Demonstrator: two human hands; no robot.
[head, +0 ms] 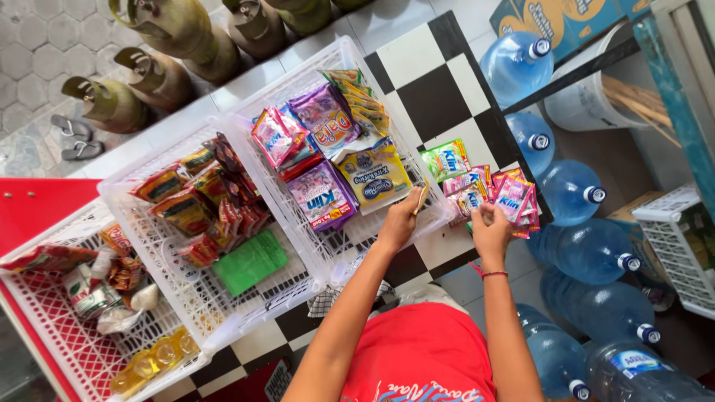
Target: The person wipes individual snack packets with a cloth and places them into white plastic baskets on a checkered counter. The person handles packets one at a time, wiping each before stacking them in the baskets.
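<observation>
The white basket [294, 216] of purple, pink and yellow packets is the landmark, sitting on the black-and-white checkered floor [436, 97]. Just beside its right wall lies a pile of pink sachets [491, 195], small, flat, glossy and fanned out, with a green one at the far end. The right hand [491, 229] pinches one pink sachet at the pile's near edge. The left hand [401, 219] grips a thin tan strip [421, 199] at the basket's right rim.

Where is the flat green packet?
The flat green packet lies in the middle white basket, at its near right corner, beside the orange snack packs, left of the person's left hand.
</observation>
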